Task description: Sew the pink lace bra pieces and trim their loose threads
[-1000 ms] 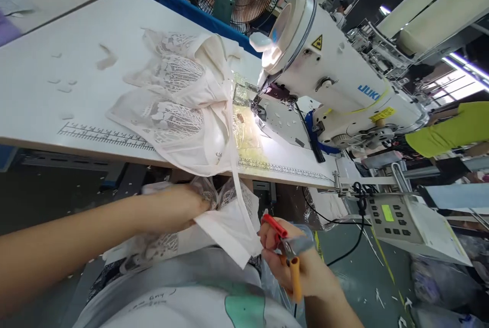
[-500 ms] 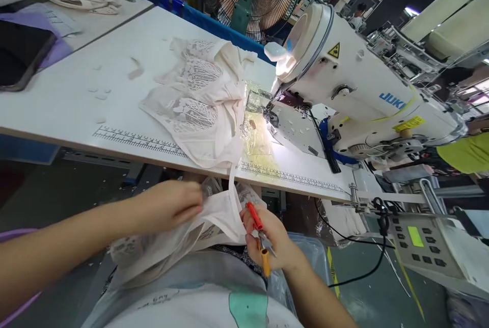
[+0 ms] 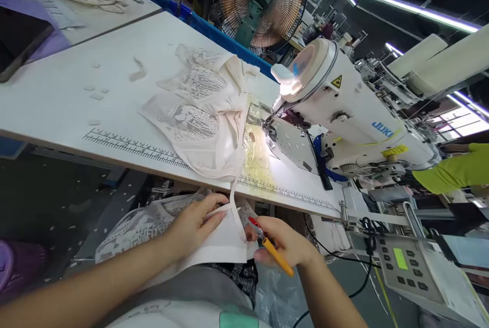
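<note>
My left hand (image 3: 200, 220) pinches a narrow strip on a white lace bra (image 3: 225, 241), which lies across my lap below the table edge. In my right hand (image 3: 286, 241) is a pair of thread snips (image 3: 275, 254) with an orange handle and a red part. Their metal blades point up and left, close to the bra's right edge. A white strap runs from the lap up to several lace bras (image 3: 194, 124) heaped on the table. Some of my right fingers are hidden behind the snips and fabric.
A JUKI sewing machine (image 3: 344, 109) with a lit needle area stands right of the heap. A fan (image 3: 262, 7) is behind the table. At the left lies a phone (image 3: 21, 43) on purple cloth. Fabric scraps (image 3: 97, 94) dot the white table (image 3: 46, 99). A control panel (image 3: 410, 267) is low right.
My left hand has moved right and now pinches the strip near the strap. The snips have turned in my right hand, orange handle now pointing down-right. The camera view has shifted slightly.
</note>
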Motion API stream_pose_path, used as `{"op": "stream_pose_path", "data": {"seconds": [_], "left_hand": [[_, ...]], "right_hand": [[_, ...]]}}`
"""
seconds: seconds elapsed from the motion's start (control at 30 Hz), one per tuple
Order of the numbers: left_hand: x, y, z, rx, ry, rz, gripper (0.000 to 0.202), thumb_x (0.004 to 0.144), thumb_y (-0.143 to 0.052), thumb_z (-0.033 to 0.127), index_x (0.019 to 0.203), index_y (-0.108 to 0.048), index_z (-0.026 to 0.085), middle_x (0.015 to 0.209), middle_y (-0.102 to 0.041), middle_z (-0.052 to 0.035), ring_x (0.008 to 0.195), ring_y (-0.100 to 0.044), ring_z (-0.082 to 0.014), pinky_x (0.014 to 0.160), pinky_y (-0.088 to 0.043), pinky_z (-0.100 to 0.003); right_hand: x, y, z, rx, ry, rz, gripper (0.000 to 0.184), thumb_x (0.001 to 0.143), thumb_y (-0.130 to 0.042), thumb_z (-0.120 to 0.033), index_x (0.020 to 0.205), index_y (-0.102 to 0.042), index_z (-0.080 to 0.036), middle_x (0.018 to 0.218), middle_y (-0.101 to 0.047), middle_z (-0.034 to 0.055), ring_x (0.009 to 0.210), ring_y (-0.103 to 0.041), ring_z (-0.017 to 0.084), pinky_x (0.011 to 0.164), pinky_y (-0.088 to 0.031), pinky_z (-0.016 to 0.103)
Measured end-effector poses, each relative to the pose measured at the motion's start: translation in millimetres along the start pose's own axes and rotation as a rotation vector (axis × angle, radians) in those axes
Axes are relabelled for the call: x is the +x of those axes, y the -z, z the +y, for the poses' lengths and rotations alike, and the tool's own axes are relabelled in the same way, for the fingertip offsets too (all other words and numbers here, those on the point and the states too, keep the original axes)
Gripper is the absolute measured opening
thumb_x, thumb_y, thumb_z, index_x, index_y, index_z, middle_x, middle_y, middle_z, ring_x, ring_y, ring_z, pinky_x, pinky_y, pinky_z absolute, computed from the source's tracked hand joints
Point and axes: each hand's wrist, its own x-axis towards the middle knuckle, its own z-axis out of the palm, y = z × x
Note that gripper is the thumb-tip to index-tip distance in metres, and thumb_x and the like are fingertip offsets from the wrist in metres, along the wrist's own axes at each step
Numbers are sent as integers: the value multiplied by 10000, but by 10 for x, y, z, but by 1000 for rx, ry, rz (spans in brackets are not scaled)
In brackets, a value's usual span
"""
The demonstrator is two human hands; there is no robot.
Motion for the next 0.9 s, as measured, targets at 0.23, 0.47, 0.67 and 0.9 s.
{"op": "stream_pose_path", "data": {"seconds": [0.23,0.47,0.67,0.9], "left_hand": [[-159,274,101,-469,165,-102,201,723,-640,388,787,-628,197,701,-633,15,626,-558,-130,556,-440,-191],[-315,550,249,-539,286,-538,316,727,-646,478,663,-667,169,604,-557,9,541,-456,-105,469,-358,-164],[-277,526,230,-397,318,-533,275,734,-624,419,620,-642,169,602,-523,16,556,-423,-107,493,-326,-162],[-267,584,204,-363,313,-545,246,732,-608,370,602,-613,161,597,-494,9,551,-395,-111,481,-302,-169]], "right_hand": [[32,439,-90,-61,-214,-210,667,689,-388,-828,750,-481,-170,646,-434,-29,556,-366,101,482,-301,218],[303,488,-248,-200,-128,-390,688,692,-350,-837,764,-515,-173,639,-470,-15,561,-435,129,512,-344,247],[547,494,-371,-327,-151,-484,465,776,-484,-641,765,-505,-176,648,-470,-13,581,-448,135,528,-352,247],[634,533,-420,-346,-188,-513,456,784,-511,-626,777,-521,-170,667,-493,-8,625,-468,145,562,-375,252]]}}
